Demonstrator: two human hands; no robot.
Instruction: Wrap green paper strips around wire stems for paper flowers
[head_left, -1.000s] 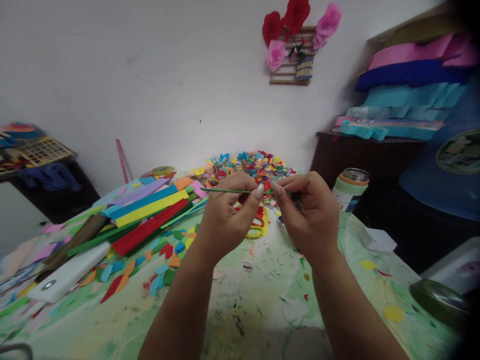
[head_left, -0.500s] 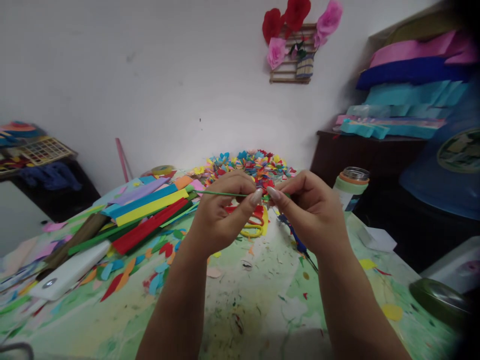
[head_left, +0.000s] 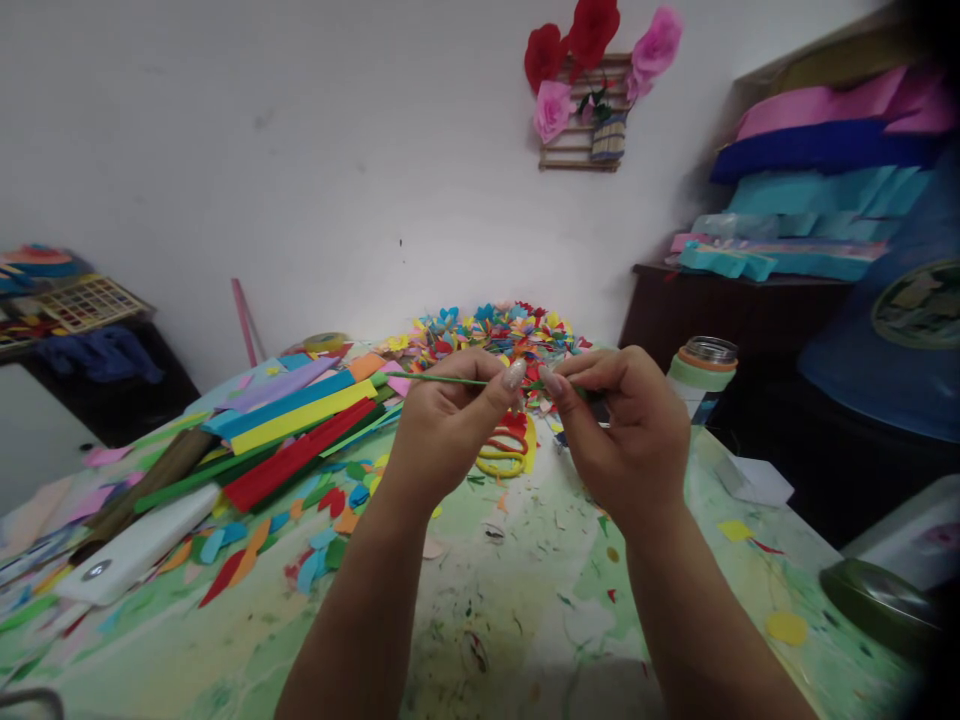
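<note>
My left hand [head_left: 457, 420] pinches a thin green stem [head_left: 442, 379] between thumb and fingers, and one end of it sticks out to the left past the knuckles. Close beside it, my right hand [head_left: 619, 425] has thumb and fingertips pressed together on the stem's other end, where a bit of green shows. Both hands are raised above the table in front of the pile of paper flowers [head_left: 499, 325]. Below and between them lie scissors with yellow and red handles [head_left: 504, 460]. The far tip of the stem is hidden by my right fingers.
Coloured paper strips [head_left: 300, 415] and cut petals [head_left: 330, 550] cover the table's left side, along with a white box-like object [head_left: 142, 545]. To the right stand an open jar [head_left: 703, 370] and a folded white paper [head_left: 757, 480]. A dark cabinet [head_left: 742, 310] holds stacked paper.
My right hand has turned slightly and its fingers have shifted, now covering the blue tool behind it. My left hand stays nearly in place with the stem.
</note>
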